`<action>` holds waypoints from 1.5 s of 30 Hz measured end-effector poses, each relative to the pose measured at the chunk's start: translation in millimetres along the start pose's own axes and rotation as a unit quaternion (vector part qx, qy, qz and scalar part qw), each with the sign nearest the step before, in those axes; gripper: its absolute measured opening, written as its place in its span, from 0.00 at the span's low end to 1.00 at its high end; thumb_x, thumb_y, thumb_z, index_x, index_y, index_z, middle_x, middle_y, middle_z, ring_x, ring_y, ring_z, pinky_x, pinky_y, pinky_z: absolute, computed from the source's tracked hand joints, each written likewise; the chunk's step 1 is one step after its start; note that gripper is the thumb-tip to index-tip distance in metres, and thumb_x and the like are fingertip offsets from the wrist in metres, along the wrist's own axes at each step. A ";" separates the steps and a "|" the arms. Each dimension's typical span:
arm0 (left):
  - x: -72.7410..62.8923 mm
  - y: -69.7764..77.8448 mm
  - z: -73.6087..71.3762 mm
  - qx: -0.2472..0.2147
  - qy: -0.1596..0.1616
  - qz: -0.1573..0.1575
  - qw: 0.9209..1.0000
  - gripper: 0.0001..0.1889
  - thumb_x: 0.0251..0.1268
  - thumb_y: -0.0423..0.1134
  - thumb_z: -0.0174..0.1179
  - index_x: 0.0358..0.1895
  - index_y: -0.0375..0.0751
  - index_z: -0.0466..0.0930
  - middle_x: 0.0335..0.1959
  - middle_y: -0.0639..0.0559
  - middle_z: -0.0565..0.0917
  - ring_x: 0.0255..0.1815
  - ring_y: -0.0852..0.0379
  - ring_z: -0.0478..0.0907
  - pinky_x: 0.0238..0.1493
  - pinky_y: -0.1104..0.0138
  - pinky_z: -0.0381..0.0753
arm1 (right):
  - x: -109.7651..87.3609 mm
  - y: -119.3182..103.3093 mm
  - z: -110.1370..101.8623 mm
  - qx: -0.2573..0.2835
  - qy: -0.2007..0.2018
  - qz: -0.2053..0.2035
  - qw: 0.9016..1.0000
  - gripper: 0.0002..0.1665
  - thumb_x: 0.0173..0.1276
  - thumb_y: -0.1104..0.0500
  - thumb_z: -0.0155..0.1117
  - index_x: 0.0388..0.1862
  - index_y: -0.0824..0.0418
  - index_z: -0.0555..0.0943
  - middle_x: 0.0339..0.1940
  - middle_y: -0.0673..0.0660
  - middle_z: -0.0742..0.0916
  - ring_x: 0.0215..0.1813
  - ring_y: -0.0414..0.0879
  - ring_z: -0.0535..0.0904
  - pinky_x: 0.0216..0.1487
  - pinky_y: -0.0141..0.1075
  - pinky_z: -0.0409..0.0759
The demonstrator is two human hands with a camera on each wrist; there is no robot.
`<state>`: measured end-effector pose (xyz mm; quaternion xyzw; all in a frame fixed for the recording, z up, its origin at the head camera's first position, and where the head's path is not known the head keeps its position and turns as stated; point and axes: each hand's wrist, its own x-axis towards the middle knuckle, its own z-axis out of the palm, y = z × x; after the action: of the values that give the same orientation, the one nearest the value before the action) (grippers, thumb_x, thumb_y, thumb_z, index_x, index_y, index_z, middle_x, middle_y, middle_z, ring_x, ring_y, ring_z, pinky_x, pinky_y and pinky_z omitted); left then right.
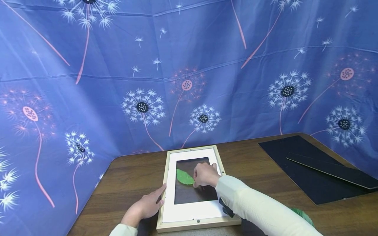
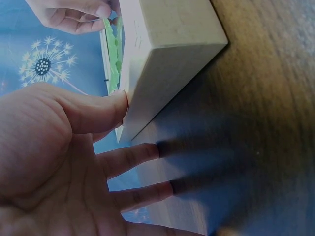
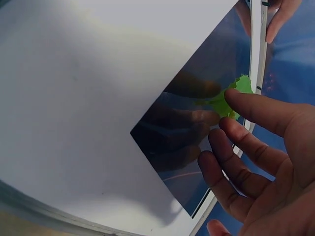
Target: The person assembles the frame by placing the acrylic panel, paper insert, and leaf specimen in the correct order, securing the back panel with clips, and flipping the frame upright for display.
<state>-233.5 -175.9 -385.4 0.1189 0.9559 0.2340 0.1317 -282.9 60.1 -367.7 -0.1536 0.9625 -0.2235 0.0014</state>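
A pale wooden picture frame lies on the table with a white mat inside it. Dark, reflective glass shows through the mat's opening. Over this glass my right hand pinches a green leaf at its stem end, between thumb and fingertips. The right wrist view shows the leaf and its reflection below the fingers. My left hand rests at the frame's left side; in the left wrist view its thumb touches the frame's side and the other fingers extend toward the table.
Black backing board lies at the right of the wooden table, with a narrow black strip across it. Another green leaf is partly hidden by my right sleeve. A blue dandelion-print cloth hangs behind the table.
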 end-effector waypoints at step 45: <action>-1.1 -0.6 -0.1 0.000 -0.005 0.000 1.000 0.29 0.77 0.34 0.54 0.77 0.33 0.61 0.68 0.23 0.69 0.69 0.22 0.65 0.68 0.34 0.61 | -51.3 66.6 -91.3 0.205 -0.017 -0.026 0.978 0.13 0.69 0.57 0.70 0.47 0.63 0.87 0.36 0.52 0.88 0.40 0.43 0.81 0.43 0.40 0.80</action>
<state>-232.6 -176.8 -385.4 0.1202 0.9552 0.2337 0.1360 -260.2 171.3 -317.6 -0.1785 0.8917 -0.4137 0.0434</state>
